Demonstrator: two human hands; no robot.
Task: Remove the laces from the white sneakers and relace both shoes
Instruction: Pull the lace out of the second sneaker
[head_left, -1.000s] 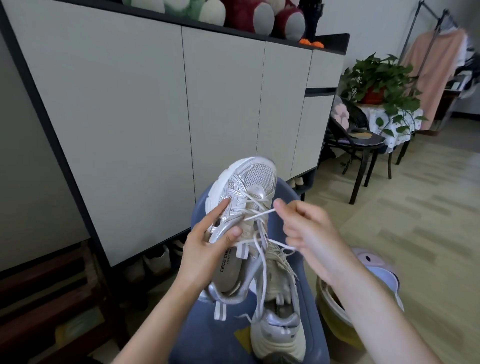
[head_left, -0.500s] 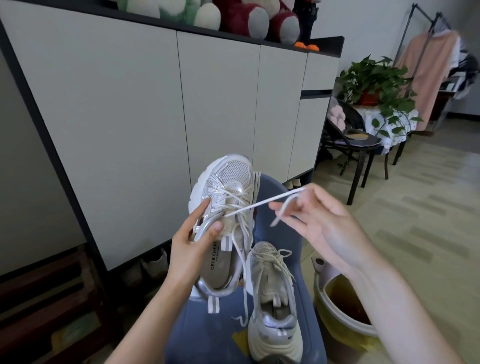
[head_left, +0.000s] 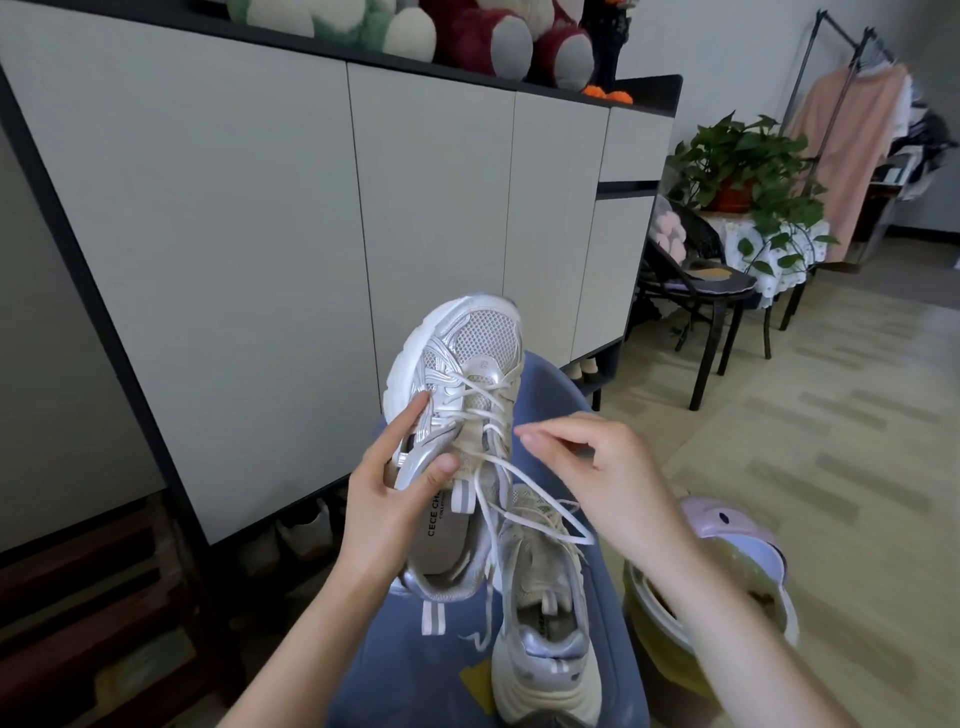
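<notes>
My left hand (head_left: 395, 499) grips the raised sneaker (head_left: 457, 415) at frame centre, thumb on its tongue; my right hand (head_left: 597, 478) hangs loosely curled beside the slack lace (head_left: 540, 499), above the second sneaker (head_left: 545, 623) on the blue chair (head_left: 597, 571)

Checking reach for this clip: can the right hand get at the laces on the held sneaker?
Probably yes. The right hand hovers beside the held sneaker, fingers empty and pointing at its laces; nothing lies between. The left hand grips the other side.
</notes>
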